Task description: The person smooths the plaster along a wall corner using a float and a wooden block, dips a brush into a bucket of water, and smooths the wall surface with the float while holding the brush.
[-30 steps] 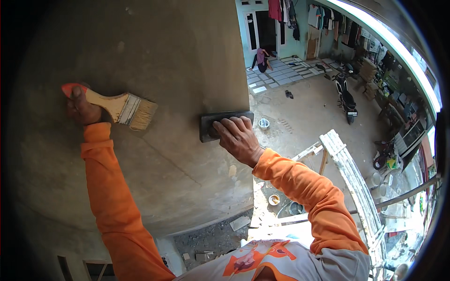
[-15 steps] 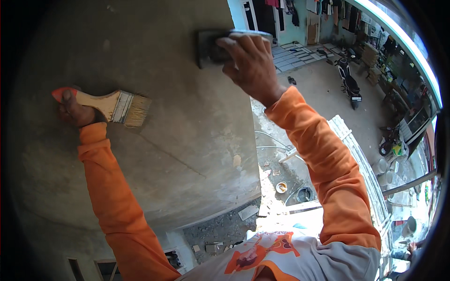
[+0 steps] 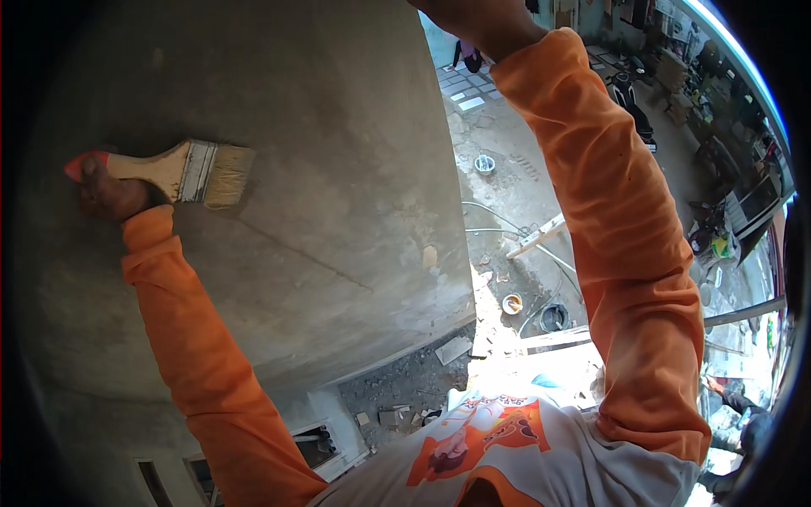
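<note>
My left hand (image 3: 117, 193) is closed round the red-tipped wooden handle of a wide flat paintbrush (image 3: 169, 169). The brush lies sideways against the grey plastered wall (image 3: 321, 203), its pale bristles pointing right. Below the bristles a thin dark line slants down the plaster. At the top edge, near the wall's right border, only the wrist and back part of my right hand (image 3: 481, 21) show. Its fingers are cut off by the frame, so what they hold is out of sight.
Far below on the right lies a yard with a white bucket (image 3: 484, 164), a dark bucket (image 3: 554, 318), hoses and a parked motorbike (image 3: 632, 110). Rubble (image 3: 397, 414) lines the wall's foot. Another person (image 3: 748, 427) is at the lower right, near pale planks.
My right hand has moved up, mostly out of the frame, taking the dark flat plastering float from sight. My left hand and the brush have shifted slightly left and up in the picture.
</note>
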Demonstrator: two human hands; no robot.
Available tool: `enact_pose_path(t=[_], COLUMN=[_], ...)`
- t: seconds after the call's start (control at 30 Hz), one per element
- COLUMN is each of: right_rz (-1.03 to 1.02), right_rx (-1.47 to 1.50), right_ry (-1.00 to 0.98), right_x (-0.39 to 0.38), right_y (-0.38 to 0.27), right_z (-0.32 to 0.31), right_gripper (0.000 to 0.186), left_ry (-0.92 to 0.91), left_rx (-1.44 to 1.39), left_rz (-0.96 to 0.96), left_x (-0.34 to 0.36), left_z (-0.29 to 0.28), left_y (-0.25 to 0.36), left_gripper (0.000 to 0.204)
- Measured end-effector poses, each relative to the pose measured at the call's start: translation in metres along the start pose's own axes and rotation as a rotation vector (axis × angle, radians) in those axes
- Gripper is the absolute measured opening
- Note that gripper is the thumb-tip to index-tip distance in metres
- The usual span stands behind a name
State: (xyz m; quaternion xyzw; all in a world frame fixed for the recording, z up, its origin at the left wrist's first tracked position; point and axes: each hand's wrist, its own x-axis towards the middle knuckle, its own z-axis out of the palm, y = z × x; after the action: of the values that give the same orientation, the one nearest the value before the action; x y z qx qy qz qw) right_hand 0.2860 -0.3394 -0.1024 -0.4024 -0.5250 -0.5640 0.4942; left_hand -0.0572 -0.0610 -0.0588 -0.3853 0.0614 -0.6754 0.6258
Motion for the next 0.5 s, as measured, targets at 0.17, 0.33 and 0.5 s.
enact_pose_path(t=[0.17,0.33,0.5], right_rz=[0.239,0.491,0.479], right_rx=[0.043,0.223,0.062], right_ry=[-0.259,-0.664,-0.217], right_x=[-0.157,-0.355,-0.205], right_y=[-0.064,-0.194,-0.109], right_z=[-0.002,-0.043,-0.027], right_gripper=[0.045,0.044,0.047], left_ry=[0.086,0.06,0.048], left_rx=[0.09,-0.075,-0.251], left_rz=[0.096,-0.035,0.216], left_x=[0.012,0.001,-0.048], left_z=[0.0,0.003,0.016], left_y=[-0.014,0.0,-0.096], left_gripper=[0.014,0.012,0.016])
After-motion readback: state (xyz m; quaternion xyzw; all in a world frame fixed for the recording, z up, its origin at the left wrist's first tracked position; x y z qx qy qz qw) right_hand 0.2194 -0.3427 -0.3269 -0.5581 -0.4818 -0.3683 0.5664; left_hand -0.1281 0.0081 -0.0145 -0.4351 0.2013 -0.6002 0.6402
